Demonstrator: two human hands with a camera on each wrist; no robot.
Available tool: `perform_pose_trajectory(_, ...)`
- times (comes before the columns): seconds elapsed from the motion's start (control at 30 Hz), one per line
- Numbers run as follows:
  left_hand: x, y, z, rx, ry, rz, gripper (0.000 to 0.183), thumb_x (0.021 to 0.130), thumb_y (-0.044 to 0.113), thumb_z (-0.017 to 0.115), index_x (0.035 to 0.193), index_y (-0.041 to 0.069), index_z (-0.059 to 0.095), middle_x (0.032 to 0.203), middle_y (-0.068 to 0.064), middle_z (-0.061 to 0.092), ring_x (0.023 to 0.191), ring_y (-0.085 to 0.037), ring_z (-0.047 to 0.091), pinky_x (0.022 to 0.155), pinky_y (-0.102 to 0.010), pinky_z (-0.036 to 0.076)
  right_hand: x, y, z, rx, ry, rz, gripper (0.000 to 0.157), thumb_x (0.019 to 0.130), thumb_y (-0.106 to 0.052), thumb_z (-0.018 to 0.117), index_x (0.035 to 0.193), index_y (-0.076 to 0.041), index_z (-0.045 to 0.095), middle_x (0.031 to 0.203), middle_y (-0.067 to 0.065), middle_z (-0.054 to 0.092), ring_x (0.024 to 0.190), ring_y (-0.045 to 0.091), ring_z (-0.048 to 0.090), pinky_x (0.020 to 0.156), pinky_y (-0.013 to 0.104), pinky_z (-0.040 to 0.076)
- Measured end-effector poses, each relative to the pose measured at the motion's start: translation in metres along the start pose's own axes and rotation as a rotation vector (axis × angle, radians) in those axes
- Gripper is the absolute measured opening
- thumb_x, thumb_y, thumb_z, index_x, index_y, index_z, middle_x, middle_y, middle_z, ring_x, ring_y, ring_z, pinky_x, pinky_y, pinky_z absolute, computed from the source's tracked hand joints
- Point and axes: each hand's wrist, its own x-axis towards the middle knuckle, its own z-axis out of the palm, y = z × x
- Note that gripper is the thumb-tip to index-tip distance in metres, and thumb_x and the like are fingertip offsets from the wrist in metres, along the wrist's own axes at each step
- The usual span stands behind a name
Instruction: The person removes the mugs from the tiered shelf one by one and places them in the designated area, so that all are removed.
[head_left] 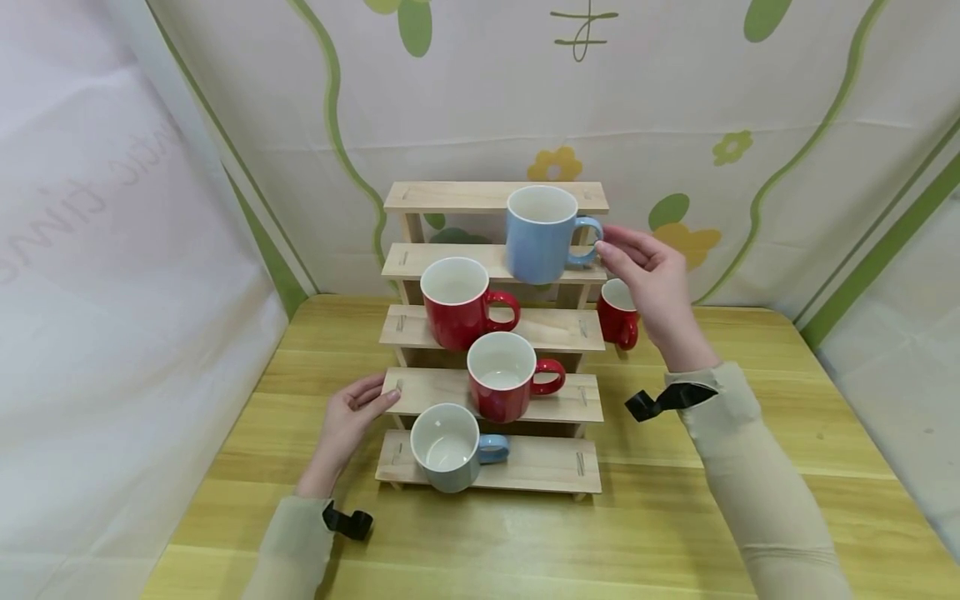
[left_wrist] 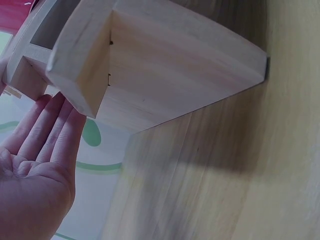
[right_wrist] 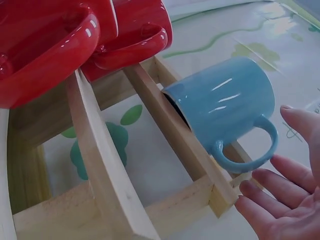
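A light blue mug (head_left: pixel 542 237) stands on the second tier from the top of a wooden stepped rack (head_left: pixel 491 195). Beside its handle is my right hand (head_left: pixel 648 279); in the right wrist view the fingers spread loosely, index fingertip close by the handle, thumb apart. At the rack's left side, my left hand (head_left: pixel 352 425) holds the end of the second-lowest plank, thumb on top and fingers underneath. Two red mugs (head_left: pixel 455 312) (head_left: pixel 502 387) occupy the middle and second-lowest tiers. On the lowest tier sits a grey-blue mug (head_left: pixel 447 454) with a blue handle.
Behind the rack's right side, another red mug (head_left: pixel 617 312) stands on the wood-grain table (head_left: pixel 765 467). A patterned cloth (head_left: pixel 465 100) hangs close behind the rack, and white cloth walls (head_left: pixel 97 317) rise on both sides.
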Motion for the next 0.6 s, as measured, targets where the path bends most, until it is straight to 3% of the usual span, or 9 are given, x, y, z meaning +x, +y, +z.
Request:
perform_pose_trajectory(0.27, 0.000, 0.000, 0.000, -0.006, 0.004, -0.002, 0.050, 0.094, 0.019, 0.077, 0.136, -0.003, 0.061, 0.131, -0.021, 0.064, 0.110, -0.011, 0.065, 0.092, -0.025, 0.054, 0.008, -0.005, 0.009, -0.023, -0.017, 0.040, 0.047, 0.091, -0.026, 0.080, 0.132, -0.006, 0.069, 0.123, 0.013, 0.070, 0.117, 0.027, 0.065, 0.096, 0.030, 0.053)
perform_pose_trajectory(0.6, 0.000, 0.001, 0.000, 0.007, 0.013, -0.012, 0.051, 0.094, 0.019, 0.078, 0.137, -0.002, 0.061, 0.134, -0.020, 0.063, 0.115, -0.011, 0.062, 0.093, -0.023, 0.053, 0.017, -0.011, 0.013, -0.062, -0.036, 0.080, 0.046, 0.092, -0.030, 0.078, 0.130, -0.005, 0.069, 0.122, 0.013, 0.071, 0.111, 0.026, 0.067, 0.085, 0.030, 0.058)
